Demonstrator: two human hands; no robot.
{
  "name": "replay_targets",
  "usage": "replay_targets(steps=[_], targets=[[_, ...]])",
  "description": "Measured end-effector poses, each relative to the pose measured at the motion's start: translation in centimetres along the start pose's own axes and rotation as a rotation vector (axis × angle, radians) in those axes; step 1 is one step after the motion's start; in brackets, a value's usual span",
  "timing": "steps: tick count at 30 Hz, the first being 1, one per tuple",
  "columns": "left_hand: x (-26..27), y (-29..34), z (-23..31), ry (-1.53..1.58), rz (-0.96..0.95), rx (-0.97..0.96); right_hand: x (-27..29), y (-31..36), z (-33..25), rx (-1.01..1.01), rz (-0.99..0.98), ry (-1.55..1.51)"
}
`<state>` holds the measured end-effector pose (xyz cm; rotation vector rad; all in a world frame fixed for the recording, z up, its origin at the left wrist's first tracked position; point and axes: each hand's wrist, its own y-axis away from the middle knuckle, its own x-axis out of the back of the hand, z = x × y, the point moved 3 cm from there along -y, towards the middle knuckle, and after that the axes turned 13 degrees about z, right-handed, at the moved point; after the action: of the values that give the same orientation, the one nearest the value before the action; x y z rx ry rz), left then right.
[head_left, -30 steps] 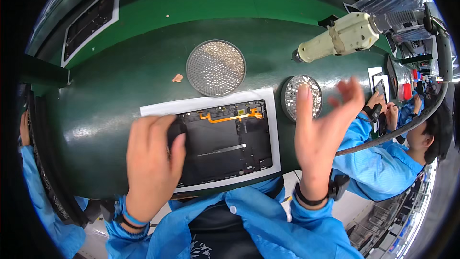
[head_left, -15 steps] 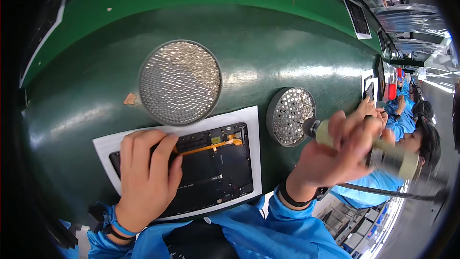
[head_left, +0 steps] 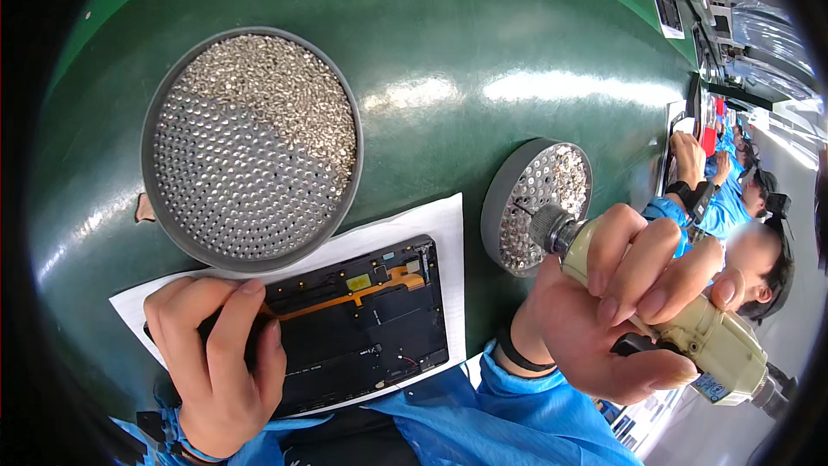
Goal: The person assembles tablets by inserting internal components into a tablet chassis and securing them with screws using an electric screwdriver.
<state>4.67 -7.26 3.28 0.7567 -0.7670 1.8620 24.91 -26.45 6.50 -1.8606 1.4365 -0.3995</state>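
Observation:
My right hand grips a pale yellow-green power screwdriver. Its thin bit slants over a small round grey tray, among the silvery screws in it. My left hand rests on the left end of a black tablet housing, thumb apart from the bent fingers. Some fingertips are hidden beneath that hand. An orange flex cable runs along the housing, which lies on a white sheet.
Beyond my left hand stands a large round grey tray with a holed plate, heaped with small silvery screws. A brown scrap lies by it on the green table. People in blue sit along the right, one person's hand near the table.
My right hand and screwdriver have come nearer the camera, the bit now over the small tray. My left hand remains on the housing. The view has shifted, showing the large tray bigger and farther left.

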Motion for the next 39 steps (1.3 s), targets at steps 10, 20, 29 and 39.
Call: replay_targets(steps=[10, 20, 29, 39], targets=[[0.2, 0.3, -0.3, -0.022, -0.011, 0.002, 0.0, 0.0, -0.2, -0.065, -0.042, 0.019], [0.3, 0.3, -0.2, -0.03, -0.01, -0.006, -0.2, -0.2, -0.3, -0.041, -0.016, 0.073], [0.1, 0.6, -0.5, -0.019, 0.005, 0.003, -0.5, 0.1, 0.0, -0.017, -0.055, 0.026], [-0.4, 0.6, -1.3, 0.044, 0.085, -0.026, -4.0, 1.6, -1.9, -0.224, -0.247, -0.184]])
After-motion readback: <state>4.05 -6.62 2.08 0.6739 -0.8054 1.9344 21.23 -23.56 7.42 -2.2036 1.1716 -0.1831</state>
